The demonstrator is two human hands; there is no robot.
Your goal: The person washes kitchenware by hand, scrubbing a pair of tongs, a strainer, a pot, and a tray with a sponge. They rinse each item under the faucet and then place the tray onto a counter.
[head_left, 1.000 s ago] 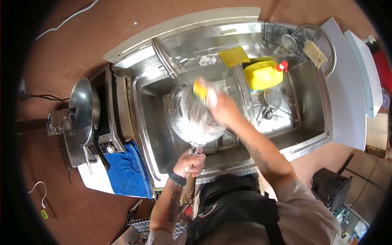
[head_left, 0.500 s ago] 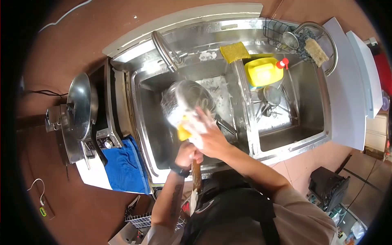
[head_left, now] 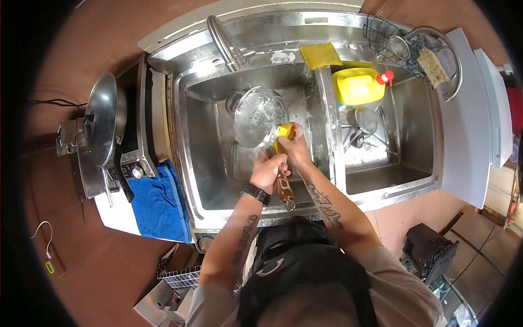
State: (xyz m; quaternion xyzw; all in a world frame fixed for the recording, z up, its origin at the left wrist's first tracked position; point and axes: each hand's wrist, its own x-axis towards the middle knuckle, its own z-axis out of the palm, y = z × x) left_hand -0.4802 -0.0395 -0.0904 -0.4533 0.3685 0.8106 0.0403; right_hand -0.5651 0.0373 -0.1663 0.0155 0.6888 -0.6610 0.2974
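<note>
A soapy, round metal pan (head_left: pixel 259 117) is held tilted over the left sink basin. Its brown handle (head_left: pixel 284 188), which ends in a metal ring, points back toward my body. My left hand (head_left: pixel 267 171) is closed round the handle near the pan's end. In my right hand (head_left: pixel 296 150) is a yellow sponge (head_left: pixel 284 132), pressed where the handle meets the pan. Suds coat the pan's surface and my fingers. Both hands nearly touch, and they hide the upper part of the handle.
A faucet (head_left: pixel 226 46) stands behind the left basin. A yellow scrubbing pad (head_left: pixel 320 55) lies on the divider's back end. The right basin holds a yellow jug (head_left: pixel 358 86) with a red cap and metal utensils (head_left: pixel 366 121). Leftward are a blue towel (head_left: pixel 160 204) and a lidded pan (head_left: pixel 105 120).
The right hand and sponge have moved from the pan's round face to the handle joint. My left hand has shifted up the handle, farther from my body.
</note>
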